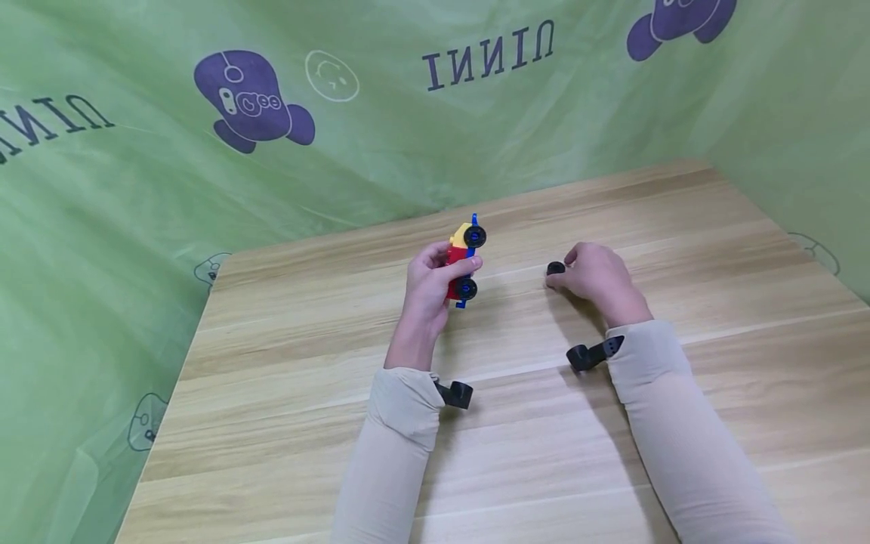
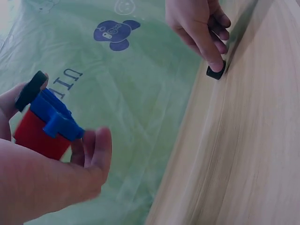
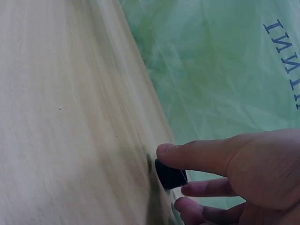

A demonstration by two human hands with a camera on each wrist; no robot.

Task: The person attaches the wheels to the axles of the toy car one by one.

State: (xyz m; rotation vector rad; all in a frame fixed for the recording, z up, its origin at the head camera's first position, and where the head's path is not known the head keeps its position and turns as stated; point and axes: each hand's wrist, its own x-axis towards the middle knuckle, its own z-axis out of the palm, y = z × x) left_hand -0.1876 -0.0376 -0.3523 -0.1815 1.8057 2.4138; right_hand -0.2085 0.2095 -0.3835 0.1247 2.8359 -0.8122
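Observation:
My left hand grips a toy car of red, yellow and blue blocks above the table, tilted so one side faces up. Two black wheels show on that side, with the thumb lying between them. The left wrist view gives the car's red body, its blue base and one black wheel. Off to the right, my right hand pinches a loose black wheel down at the table top. Thumb and fingertips sit at its rim in the right wrist view, where the wheel stands close on the wood.
The light wooden table spreads under both arms. Behind it and along its sides hangs a green printed curtain. Each sleeve cuff carries a small black camera mount, the left one and the right one.

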